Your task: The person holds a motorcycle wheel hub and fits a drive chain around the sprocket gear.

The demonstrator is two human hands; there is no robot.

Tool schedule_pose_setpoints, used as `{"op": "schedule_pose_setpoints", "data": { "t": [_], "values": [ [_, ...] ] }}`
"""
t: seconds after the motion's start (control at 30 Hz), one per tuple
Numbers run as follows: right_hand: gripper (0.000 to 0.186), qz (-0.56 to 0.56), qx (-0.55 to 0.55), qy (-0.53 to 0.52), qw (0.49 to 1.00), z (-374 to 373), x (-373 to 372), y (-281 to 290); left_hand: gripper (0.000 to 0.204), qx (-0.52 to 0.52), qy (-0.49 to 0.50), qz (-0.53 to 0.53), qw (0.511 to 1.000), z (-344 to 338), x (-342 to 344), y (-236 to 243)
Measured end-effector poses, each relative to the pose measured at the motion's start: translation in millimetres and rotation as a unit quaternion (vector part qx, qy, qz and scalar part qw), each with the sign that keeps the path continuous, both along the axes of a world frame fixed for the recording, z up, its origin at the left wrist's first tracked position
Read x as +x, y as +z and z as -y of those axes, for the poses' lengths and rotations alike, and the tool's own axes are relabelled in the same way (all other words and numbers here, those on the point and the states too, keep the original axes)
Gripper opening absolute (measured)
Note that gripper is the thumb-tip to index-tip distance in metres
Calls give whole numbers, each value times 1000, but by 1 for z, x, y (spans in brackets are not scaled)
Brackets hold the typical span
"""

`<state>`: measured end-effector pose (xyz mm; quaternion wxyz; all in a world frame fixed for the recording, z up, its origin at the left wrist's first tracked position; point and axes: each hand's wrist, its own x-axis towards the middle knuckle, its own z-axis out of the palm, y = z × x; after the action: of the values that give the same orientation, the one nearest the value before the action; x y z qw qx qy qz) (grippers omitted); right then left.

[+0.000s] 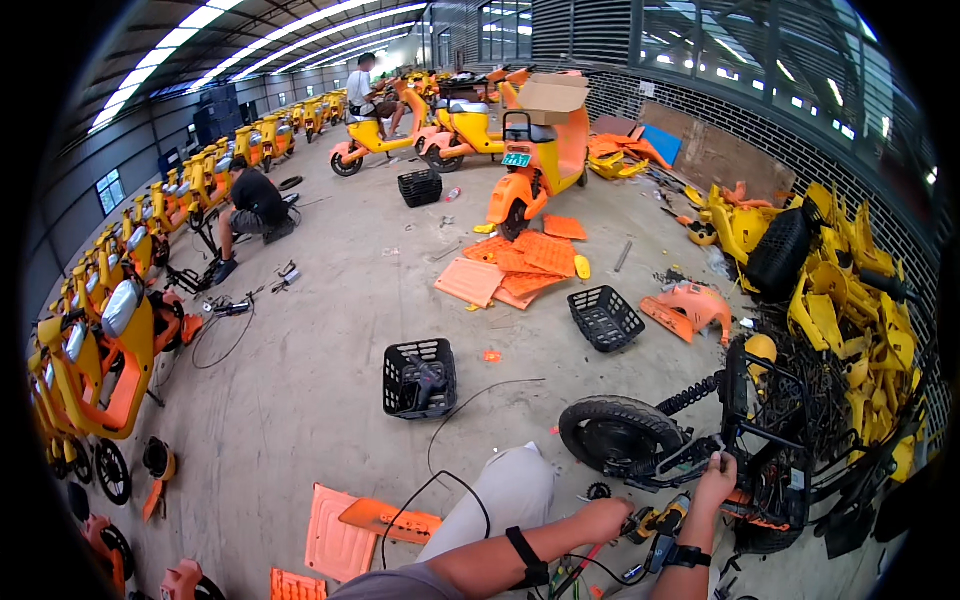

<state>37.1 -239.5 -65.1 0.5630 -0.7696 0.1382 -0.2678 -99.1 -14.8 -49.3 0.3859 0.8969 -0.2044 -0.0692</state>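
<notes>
A stripped black scooter frame (pixel 737 390) lies on the floor at the right, its rear wheel (pixel 622 436) towards me. My right hand (pixel 716 480) is closed at the frame near the wheel, fingertips together on a small part I cannot make out. To its left, my left hand (pixel 604 519) is curled closed beside a yellow-and-black power drill (pixel 668 513). What that hand grips is hidden. A black spring shock absorber (pixel 690 394) runs above the wheel. A small black toothed gear (pixel 599 491) lies by my left hand.
A black basket (pixel 419 350) with a power tool inside stands ahead, another basket (pixel 606 318) farther right. Orange panels (pixel 330 530) lie by my knee. Yellow scrap panels (pixel 830 300) pile at the right. Scooters (pixel 95 385) line the left; a person (pixel 258 200) crouches there.
</notes>
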Motion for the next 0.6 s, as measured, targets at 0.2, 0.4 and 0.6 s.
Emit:
{"op": "schedule_pose_setpoints", "data": {
  "t": [0.2,0.4,0.6],
  "values": [
    [11,19,-163,3,986,-29,-26,42,15,13,10,-21,1000,-5,0,-9],
    [9,39,-287,44,956,-34,-40,69,22,3,13,3,1000,-3,0,-10],
    [8,-9,-268,128,955,-13,-44,64,16,42,25,-6,999,-2,7,-21]
  ]
}}
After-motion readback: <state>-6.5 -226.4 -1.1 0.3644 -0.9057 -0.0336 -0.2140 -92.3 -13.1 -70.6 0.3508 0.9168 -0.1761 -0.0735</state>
